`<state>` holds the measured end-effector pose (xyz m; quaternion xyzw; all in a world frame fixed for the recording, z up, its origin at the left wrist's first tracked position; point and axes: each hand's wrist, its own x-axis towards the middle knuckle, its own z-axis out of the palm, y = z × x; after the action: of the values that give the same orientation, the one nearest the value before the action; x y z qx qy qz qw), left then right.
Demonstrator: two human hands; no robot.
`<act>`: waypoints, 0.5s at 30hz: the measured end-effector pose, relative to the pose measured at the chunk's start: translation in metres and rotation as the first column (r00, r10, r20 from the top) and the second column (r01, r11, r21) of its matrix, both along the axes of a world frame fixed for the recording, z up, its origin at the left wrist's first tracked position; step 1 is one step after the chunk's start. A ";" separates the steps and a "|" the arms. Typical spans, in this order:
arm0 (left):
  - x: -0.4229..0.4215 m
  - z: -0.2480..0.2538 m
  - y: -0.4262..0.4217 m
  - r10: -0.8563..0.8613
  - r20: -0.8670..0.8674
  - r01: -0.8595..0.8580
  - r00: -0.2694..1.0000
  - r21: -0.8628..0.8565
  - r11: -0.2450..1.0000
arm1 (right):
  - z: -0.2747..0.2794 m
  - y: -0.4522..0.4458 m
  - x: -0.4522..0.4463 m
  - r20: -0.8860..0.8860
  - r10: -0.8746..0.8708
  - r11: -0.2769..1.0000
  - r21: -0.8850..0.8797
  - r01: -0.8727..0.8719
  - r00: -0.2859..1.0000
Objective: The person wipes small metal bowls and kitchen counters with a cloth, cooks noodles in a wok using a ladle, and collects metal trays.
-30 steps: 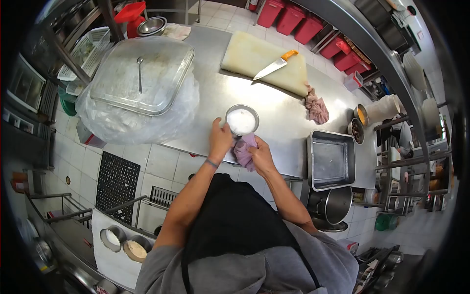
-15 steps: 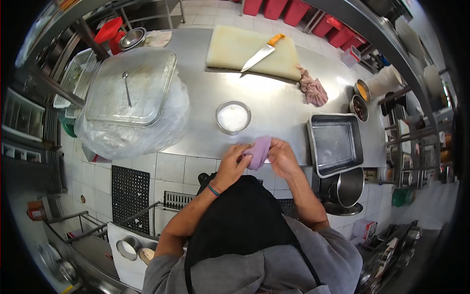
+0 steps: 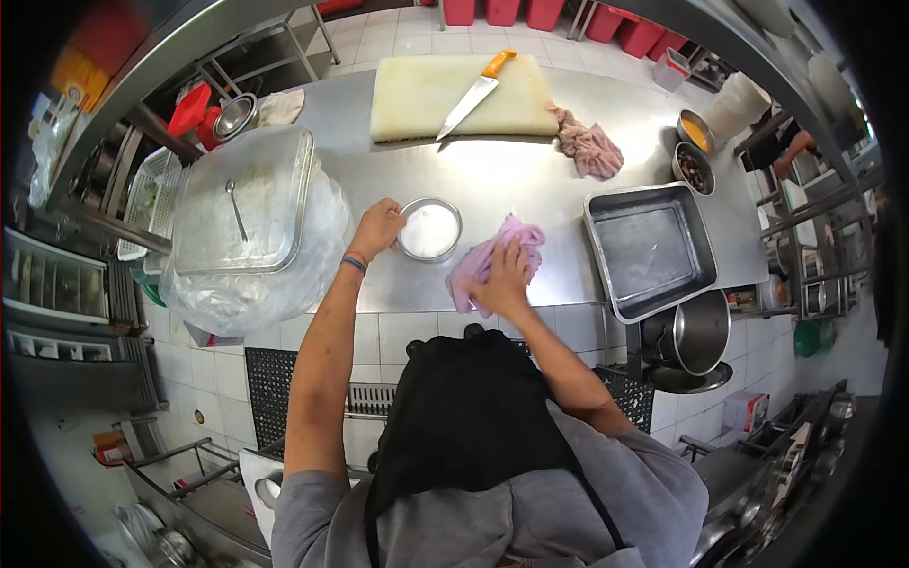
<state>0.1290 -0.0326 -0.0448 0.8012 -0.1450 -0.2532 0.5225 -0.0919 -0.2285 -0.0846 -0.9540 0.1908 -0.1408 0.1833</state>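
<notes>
A round metal tin (image 3: 430, 229) with white contents stands near the front edge of the steel table (image 3: 379, 286). My left hand (image 3: 380, 227) is closed at the tin's left rim, its fingertips on the metal. Right of the tin, a pink-purple cloth (image 3: 473, 268) lies crumpled at the table's edge. My right hand (image 3: 507, 276) rests on this cloth with its fingers spread, pressing it flat against the steel.
Behind lies a cutting board (image 3: 407, 95) with an orange-handled knife (image 3: 471, 102), beside a crumpled brownish cloth (image 3: 589, 146). An empty metal pan (image 3: 653, 248) sits at right, near two bowls. At left, a glass dish (image 3: 246, 199) holding a spoon rests on plastic wrapping.
The purple cloth has come down from between both hands onto the table, spread wider. My left hand has let go of it and moved to the tin. My right hand now lies on the cloth.
</notes>
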 end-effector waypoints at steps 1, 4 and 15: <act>-0.002 -0.002 -0.001 0.001 -0.009 -0.001 1.000 -0.005 1.000 | 0.000 0.008 -0.003 0.030 -0.002 0.996 -0.090 0.005 1.000; -0.024 -0.007 0.005 0.028 -0.116 -0.034 0.993 -0.056 0.998 | -0.001 0.004 -0.008 0.027 0.163 0.987 0.011 -0.163 0.986; -0.101 0.030 -0.006 0.258 -0.397 -0.356 0.881 -0.196 0.914 | 0.017 0.021 0.019 0.498 -0.153 0.335 0.839 -0.429 0.854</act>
<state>0.0280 -0.0385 -0.0151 0.6767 0.0519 -0.2884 0.6755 -0.0727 -0.2078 -0.0672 -0.6169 0.0965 -0.2276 0.7472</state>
